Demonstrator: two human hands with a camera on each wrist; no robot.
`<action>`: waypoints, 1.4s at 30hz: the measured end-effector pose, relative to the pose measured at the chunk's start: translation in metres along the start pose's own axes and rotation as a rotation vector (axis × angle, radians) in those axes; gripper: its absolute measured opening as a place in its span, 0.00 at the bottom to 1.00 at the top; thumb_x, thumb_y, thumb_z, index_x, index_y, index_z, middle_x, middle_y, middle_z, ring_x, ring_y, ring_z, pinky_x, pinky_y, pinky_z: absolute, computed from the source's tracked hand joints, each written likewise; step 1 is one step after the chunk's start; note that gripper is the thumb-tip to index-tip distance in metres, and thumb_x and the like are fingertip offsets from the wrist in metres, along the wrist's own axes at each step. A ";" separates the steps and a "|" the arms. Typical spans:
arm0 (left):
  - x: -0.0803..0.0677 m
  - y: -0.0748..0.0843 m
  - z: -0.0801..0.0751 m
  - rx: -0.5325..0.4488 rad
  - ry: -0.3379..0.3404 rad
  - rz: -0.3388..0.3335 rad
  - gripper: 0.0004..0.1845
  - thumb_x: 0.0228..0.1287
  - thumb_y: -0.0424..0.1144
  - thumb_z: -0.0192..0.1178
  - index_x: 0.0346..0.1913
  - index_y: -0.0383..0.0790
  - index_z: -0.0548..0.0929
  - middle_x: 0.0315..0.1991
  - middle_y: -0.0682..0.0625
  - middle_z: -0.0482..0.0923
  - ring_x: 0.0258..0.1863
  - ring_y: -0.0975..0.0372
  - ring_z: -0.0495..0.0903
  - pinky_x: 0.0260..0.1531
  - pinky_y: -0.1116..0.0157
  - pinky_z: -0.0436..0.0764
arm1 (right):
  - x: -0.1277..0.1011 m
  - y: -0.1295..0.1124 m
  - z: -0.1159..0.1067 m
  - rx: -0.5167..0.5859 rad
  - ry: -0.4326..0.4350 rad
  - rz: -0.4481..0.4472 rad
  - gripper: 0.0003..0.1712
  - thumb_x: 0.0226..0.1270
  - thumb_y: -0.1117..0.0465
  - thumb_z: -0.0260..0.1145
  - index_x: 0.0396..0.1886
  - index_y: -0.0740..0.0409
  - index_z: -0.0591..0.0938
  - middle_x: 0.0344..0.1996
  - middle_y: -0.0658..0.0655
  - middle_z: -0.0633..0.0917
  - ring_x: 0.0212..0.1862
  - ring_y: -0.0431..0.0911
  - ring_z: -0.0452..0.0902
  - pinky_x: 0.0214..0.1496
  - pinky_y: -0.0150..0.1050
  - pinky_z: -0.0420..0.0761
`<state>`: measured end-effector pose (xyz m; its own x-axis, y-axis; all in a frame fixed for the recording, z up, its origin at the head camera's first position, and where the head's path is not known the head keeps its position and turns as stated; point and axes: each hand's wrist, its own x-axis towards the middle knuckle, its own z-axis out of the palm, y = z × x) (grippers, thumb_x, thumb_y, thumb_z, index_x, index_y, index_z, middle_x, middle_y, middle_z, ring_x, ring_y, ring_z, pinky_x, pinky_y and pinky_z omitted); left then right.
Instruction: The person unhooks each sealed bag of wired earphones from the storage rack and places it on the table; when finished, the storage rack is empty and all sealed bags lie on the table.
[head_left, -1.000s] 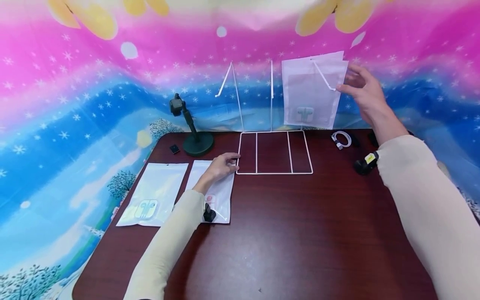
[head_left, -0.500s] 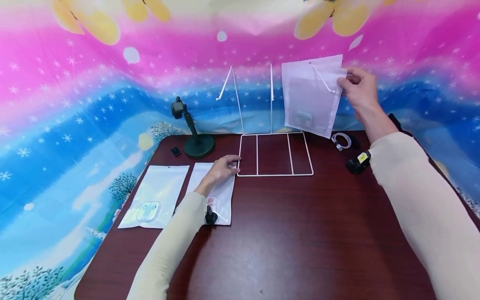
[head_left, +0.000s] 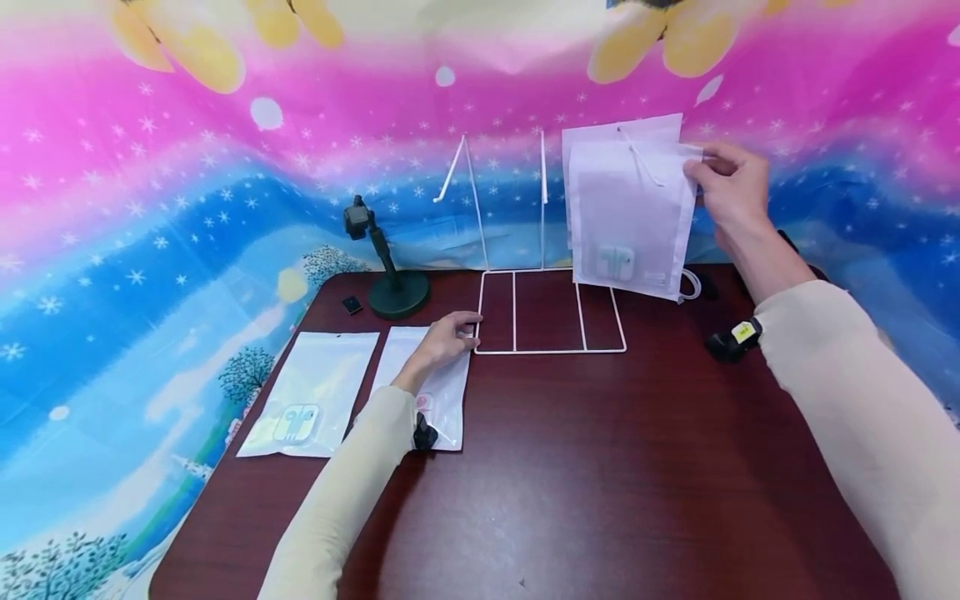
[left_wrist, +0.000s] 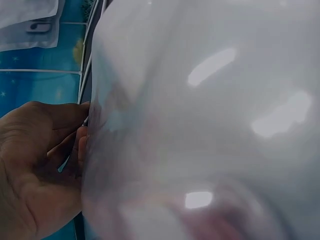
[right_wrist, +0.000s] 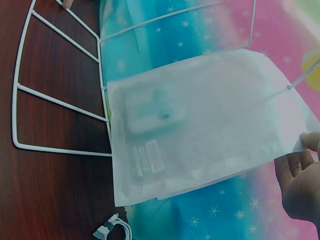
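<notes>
My right hand (head_left: 735, 185) pinches the upper right corner of a white zip pouch (head_left: 633, 225) with boxed earphones showing through near its bottom. The pouch hangs at the right prong of a white wire rack (head_left: 551, 352), in front of a second white pouch (head_left: 587, 133) that it mostly covers. In the right wrist view the prong's end (right_wrist: 290, 87) shows near the pouch's top. My left hand (head_left: 444, 337) holds the left wire of the rack's base with thumb and fingers. Beneath that hand and wrist lies a pouch with a pink item (head_left: 448, 408), partly hidden.
Another earphone pouch (head_left: 322, 383) lies at the table's left. Behind it stand a black stand (head_left: 397, 293) and a small black square (head_left: 352, 305). A white coiled cable (head_left: 691, 286) lies behind the right pouches. The rack's left prong (head_left: 448, 171) and middle prong (head_left: 543, 171) hold no pouch.
The front pouch has swung toward me and lower, parting from the pouch behind, as my right hand draws its corner. My left hand stays on the rack.
</notes>
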<state>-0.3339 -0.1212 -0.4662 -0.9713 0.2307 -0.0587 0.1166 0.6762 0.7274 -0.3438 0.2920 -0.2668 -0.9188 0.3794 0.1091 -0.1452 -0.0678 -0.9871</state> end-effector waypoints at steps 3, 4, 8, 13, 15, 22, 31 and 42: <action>0.000 0.001 0.000 -0.001 -0.001 0.001 0.25 0.71 0.30 0.64 0.70 0.42 0.79 0.69 0.43 0.73 0.60 0.51 0.76 0.64 0.55 0.78 | -0.005 0.002 -0.004 0.018 0.007 0.000 0.17 0.67 0.64 0.75 0.55 0.47 0.91 0.37 0.47 0.85 0.36 0.41 0.82 0.30 0.29 0.84; -0.001 0.002 0.001 -0.002 -0.002 0.001 0.25 0.71 0.30 0.64 0.70 0.42 0.79 0.69 0.43 0.73 0.60 0.51 0.76 0.64 0.55 0.78 | -0.006 0.002 -0.006 0.029 0.006 0.001 0.17 0.67 0.64 0.75 0.54 0.47 0.91 0.38 0.47 0.85 0.36 0.41 0.82 0.30 0.29 0.84; -0.002 0.002 0.001 0.002 -0.001 -0.001 0.25 0.71 0.31 0.64 0.70 0.42 0.79 0.69 0.42 0.74 0.60 0.51 0.75 0.65 0.54 0.77 | -0.011 0.003 -0.011 0.065 -0.012 -0.001 0.16 0.66 0.64 0.76 0.53 0.48 0.91 0.41 0.49 0.86 0.37 0.42 0.83 0.31 0.30 0.84; -0.003 0.003 0.001 -0.005 0.002 -0.009 0.25 0.71 0.31 0.64 0.70 0.43 0.79 0.69 0.43 0.73 0.60 0.51 0.75 0.65 0.54 0.77 | -0.018 0.003 -0.015 0.123 -0.035 -0.015 0.16 0.64 0.66 0.76 0.52 0.52 0.92 0.38 0.50 0.88 0.36 0.43 0.83 0.31 0.31 0.85; -0.003 0.003 0.001 -0.010 0.003 -0.010 0.25 0.71 0.31 0.64 0.70 0.43 0.79 0.69 0.43 0.73 0.60 0.50 0.74 0.65 0.54 0.77 | -0.021 0.003 -0.017 0.127 -0.040 -0.028 0.17 0.63 0.67 0.77 0.52 0.53 0.91 0.37 0.50 0.88 0.36 0.43 0.84 0.30 0.31 0.85; -0.003 0.003 0.001 -0.014 0.008 -0.011 0.26 0.71 0.31 0.64 0.70 0.43 0.79 0.68 0.43 0.74 0.60 0.50 0.74 0.66 0.54 0.77 | -0.031 0.003 -0.022 0.106 -0.057 -0.067 0.16 0.63 0.65 0.77 0.51 0.53 0.92 0.36 0.49 0.89 0.37 0.42 0.84 0.30 0.30 0.84; -0.003 0.004 0.000 -0.010 0.011 -0.012 0.26 0.71 0.31 0.64 0.70 0.43 0.78 0.67 0.41 0.74 0.60 0.49 0.75 0.65 0.53 0.77 | -0.047 0.005 -0.037 0.129 -0.062 -0.091 0.15 0.62 0.65 0.78 0.49 0.54 0.92 0.32 0.49 0.89 0.35 0.42 0.84 0.28 0.31 0.83; -0.005 0.005 0.000 0.028 0.022 0.039 0.24 0.70 0.29 0.64 0.68 0.38 0.80 0.63 0.40 0.77 0.57 0.50 0.78 0.61 0.54 0.77 | -0.066 0.002 -0.044 0.131 -0.078 -0.103 0.16 0.61 0.65 0.79 0.50 0.55 0.92 0.33 0.49 0.89 0.39 0.42 0.83 0.30 0.30 0.83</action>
<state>-0.3286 -0.1191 -0.4627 -0.9702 0.2418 -0.0155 0.1597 0.6862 0.7097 -0.2671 0.3077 -0.2814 -0.9216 0.3180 0.2227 -0.2820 -0.1541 -0.9470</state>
